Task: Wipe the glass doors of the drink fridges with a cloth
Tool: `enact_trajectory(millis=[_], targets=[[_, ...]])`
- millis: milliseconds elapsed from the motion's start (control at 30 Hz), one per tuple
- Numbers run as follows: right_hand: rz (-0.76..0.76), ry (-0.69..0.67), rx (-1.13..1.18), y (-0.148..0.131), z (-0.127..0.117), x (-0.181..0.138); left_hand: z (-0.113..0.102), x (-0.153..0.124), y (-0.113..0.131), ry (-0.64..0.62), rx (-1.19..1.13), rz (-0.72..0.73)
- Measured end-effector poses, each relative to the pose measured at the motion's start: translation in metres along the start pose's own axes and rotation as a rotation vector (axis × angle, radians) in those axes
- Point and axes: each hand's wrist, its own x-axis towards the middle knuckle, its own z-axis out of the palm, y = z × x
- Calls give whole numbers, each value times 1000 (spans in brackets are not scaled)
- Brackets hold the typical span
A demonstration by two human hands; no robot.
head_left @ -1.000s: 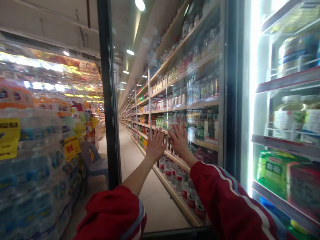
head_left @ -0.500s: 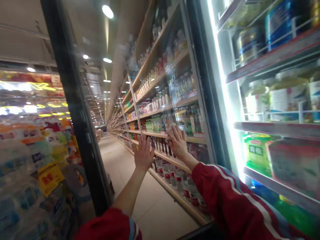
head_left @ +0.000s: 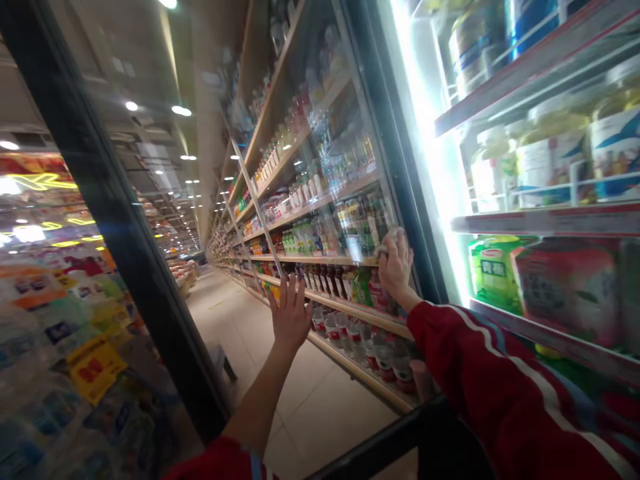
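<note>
A glass door (head_left: 250,400) in a black frame (head_left: 130,237) stands open before me, with shelves of bottles showing through the pane. My left hand (head_left: 291,315) lies against the glass near the middle, palm forward and fingers spread. Close to the frame's right side, my right hand (head_left: 399,272) presses a pale, crumpled cloth (head_left: 395,235) to the pane. Part of the cloth is hidden beneath the fingers.
On the right a lit cooler holds bottles (head_left: 550,160) and a green pack (head_left: 495,270) on its shelves (head_left: 555,221). Wrapped goods with a yellow price sign (head_left: 95,367) are stacked at left. A tiled aisle (head_left: 225,313) and a small stool (head_left: 220,360) appear beyond.
My right hand has slid to the right with the cloth, from mid-pane to the frame's edge. My left hand stays on the glass. The view has shifted somewhat.
</note>
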Motion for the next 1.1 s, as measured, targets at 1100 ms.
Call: enact_trajectory(millis=[1100], targets=[[-276, -124, 94, -99, 12, -81, -20, -67, -32, -20, -20, -157]])
